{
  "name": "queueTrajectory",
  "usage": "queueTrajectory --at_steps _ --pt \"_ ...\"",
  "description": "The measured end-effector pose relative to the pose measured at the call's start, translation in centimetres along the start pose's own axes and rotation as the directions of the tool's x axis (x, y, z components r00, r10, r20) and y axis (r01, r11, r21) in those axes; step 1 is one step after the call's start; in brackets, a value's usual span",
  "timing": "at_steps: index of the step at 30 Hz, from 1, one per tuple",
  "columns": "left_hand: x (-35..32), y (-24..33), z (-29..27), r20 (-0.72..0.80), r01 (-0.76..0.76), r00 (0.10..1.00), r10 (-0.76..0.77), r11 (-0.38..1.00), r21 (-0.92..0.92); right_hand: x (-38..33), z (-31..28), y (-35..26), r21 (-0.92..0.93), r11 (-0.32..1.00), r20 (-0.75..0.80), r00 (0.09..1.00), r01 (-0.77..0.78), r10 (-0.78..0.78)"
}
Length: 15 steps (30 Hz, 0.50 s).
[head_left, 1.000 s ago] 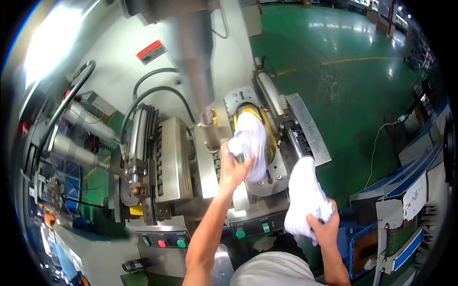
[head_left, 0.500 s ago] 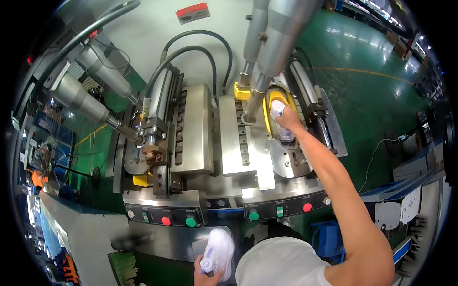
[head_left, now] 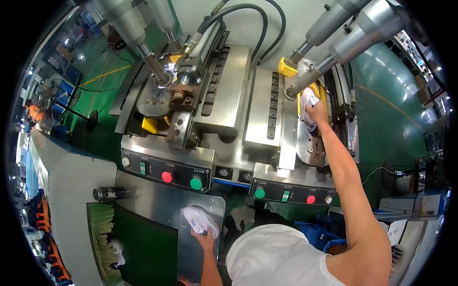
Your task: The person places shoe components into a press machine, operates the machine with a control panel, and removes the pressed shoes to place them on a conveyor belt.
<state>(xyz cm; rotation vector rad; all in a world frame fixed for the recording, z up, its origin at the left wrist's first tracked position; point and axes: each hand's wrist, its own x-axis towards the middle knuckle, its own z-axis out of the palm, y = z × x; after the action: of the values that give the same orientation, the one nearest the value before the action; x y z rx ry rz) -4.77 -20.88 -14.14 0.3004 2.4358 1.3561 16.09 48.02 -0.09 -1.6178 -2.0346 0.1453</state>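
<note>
Now the right hand is stretched out over the right-hand station of the grey steel press machine, fingers curled around the top of a white shoe that sits in the yellow-rimmed cradle under the slanted silver cylinders. Half a second ago that hand was already on the shoe there, so it has stayed put, while a second ago the left hand was the one at the cradle and the right carried a white shoe beside the body. The hands have thus swapped places at the machine, which, as I judge it, means one shoe has come out and another has gone in.

The left hand is low, near the body, closed around a second white sports shoe and pressing it onto the flat polished steel shelf below the left control panel; it has moved slightly up onto this plate since half a second ago.

As for containers, the yellow cradle on the right holds the first shoe, partly hidden by the hand. The matching left station, with its round steel plate and a small yellow block, appears to hold no shoe. A blue plastic crate shows behind the person's white-shirted shoulder; what is inside it cannot be made out.
</note>
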Motion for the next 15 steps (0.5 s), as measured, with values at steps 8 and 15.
queueTrajectory --at_steps 8,15 --pt "-2.2 -6.5 -1.1 -0.037 0.011 0.999 -0.008 0.997 0.071 -11.9 -13.0 -15.7 0.584 0.811 0.132 0.984 0.019 -0.118" --pt "-1.7 0.8 -1.5 0.020 0.042 0.999 -0.043 0.997 0.066 -39.1 -13.7 -17.7 0.398 0.793 0.280 0.762 0.461 -0.584"
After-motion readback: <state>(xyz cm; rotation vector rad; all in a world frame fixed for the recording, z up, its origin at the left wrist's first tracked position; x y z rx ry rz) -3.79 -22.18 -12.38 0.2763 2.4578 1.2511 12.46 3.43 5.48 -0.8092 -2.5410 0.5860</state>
